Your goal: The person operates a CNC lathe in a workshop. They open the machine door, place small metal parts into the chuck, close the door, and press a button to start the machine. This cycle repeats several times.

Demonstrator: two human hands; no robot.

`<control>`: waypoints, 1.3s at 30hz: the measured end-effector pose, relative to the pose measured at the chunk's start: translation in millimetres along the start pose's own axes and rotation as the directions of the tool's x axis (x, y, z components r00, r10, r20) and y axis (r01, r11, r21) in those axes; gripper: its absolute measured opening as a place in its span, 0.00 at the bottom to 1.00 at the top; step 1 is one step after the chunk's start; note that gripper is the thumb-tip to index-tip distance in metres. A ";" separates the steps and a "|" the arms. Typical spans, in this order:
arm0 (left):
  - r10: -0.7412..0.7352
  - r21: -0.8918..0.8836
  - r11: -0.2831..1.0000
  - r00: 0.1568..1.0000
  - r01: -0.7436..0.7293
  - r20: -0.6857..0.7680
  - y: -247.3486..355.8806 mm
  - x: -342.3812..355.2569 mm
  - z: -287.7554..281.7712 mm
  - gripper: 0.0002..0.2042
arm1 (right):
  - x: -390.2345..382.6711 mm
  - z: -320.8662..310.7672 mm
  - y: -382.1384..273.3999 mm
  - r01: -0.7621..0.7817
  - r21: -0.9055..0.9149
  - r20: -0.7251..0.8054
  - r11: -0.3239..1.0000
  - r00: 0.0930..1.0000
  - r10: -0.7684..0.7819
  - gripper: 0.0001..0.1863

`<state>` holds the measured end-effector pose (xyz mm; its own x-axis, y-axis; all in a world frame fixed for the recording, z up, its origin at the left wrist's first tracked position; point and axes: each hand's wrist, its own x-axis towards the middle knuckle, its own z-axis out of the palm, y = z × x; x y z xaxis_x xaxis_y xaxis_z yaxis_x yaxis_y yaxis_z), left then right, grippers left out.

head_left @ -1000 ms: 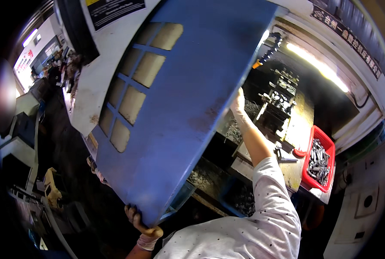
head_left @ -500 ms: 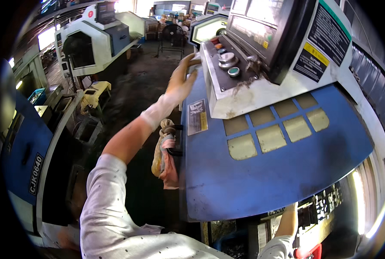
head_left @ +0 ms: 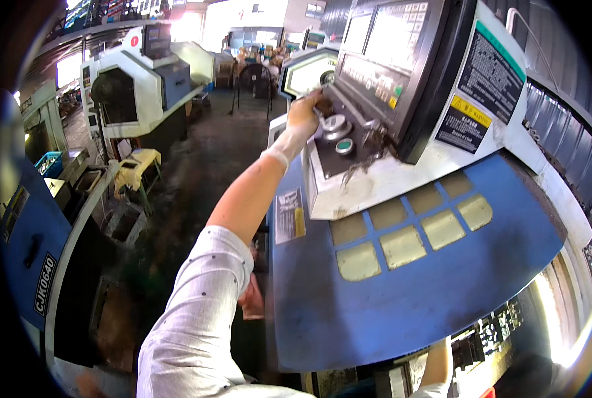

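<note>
My left hand, in a pale, stained glove, reaches to the upper left end of the machine's control panel. Its fingers curl closed at the end of a grey metal bar lying slantwise below the screen; whether they grip the bar is unclear. Beside the hand sit a round silver dial and a green button. My right forearm goes under the lower edge of the blue machine door, which hides the hand.
Pink cloth hangs left of the door, partly behind my sleeve. Another blue machine stands close on the left. Farther off are a yellow-covered stool, a white machine and a large black fan.
My left hand has moved from beside the panel onto its upper end, and its fingers have closed. The bar now shows below the screen. My right forearm stays under the door's edge.
</note>
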<state>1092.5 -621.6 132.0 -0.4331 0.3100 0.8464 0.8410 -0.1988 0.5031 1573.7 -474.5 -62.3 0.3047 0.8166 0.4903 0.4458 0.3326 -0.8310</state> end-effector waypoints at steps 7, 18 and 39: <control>0.193 -0.004 0.981 0.976 -0.194 0.099 56.4 -49.5 -43.7 0.26 | -1.6 -4.7 -5.9 -0.009 0.008 -0.014 1.000 1.000 0.009 0.17; 0.170 0.403 0.848 0.897 -0.344 0.408 132.1 -87.7 -43.3 0.25 | -22.4 28.5 -45.4 -0.205 0.368 0.111 0.907 0.978 0.176 0.16; -0.751 0.758 -0.455 -0.659 0.468 -0.044 128.4 -556.7 -411.7 0.23 | -411.4 -30.9 -11.1 -0.464 -0.163 0.960 0.871 0.128 0.248 0.16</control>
<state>1308.2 -1202.5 -202.6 -0.3608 -0.0960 -0.9277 -0.3393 0.9400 0.0347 1469.4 -828.8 -246.6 -0.6589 0.6401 -0.3951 0.3838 -0.1656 -0.9084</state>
